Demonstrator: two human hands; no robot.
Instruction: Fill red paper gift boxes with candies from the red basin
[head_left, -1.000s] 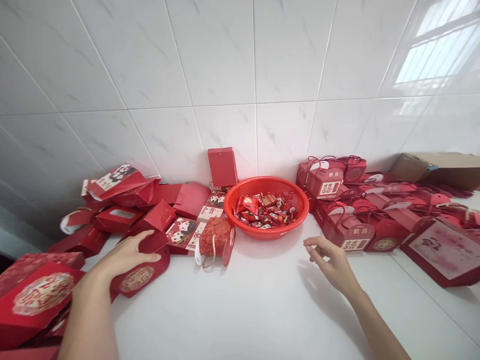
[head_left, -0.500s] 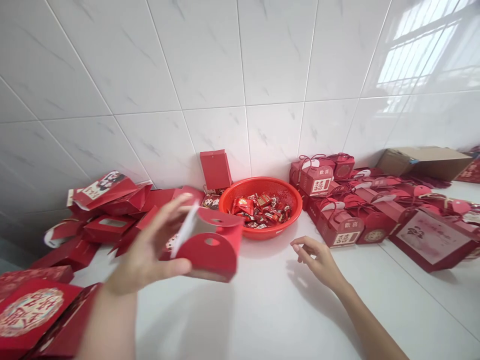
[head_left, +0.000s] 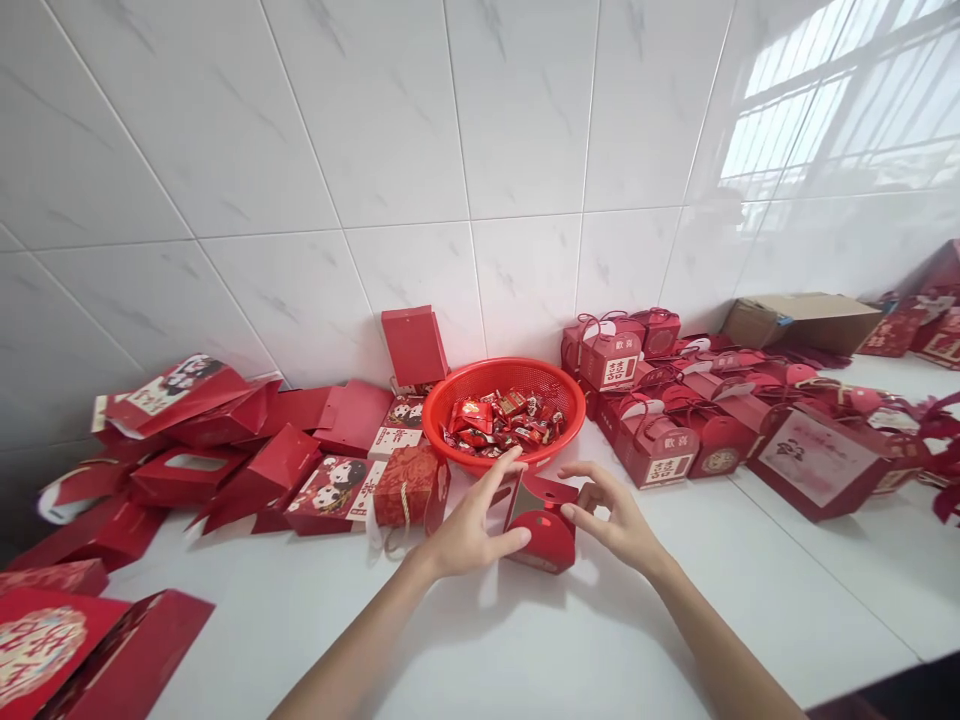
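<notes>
A small red gift box [head_left: 546, 545] with rounded, slotted top flaps is low over the white table, its top unfastened. My left hand [head_left: 471, 525] grips its left side, thumb in front and fingers behind. At its right end, my right hand [head_left: 616, 518] has thumb and forefinger around the flap edges; the exact contact there is hard to see. Just behind the box stands a red plastic basket [head_left: 459, 385] with several wrapped candies [head_left: 510, 420] in it.
Red cartons [head_left: 274, 470] are heaped at the left, and a patterned box with a cord [head_left: 405, 485] lies near my left hand. Tied gift boxes [head_left: 660, 450] crowd the right, before an open cardboard box [head_left: 802, 315]. A tiled wall [head_left: 405, 130] rises behind.
My left hand has brought the gift box rightward, in front of the basket. My right hand has come to the box's right end. The view has shifted slightly right.
</notes>
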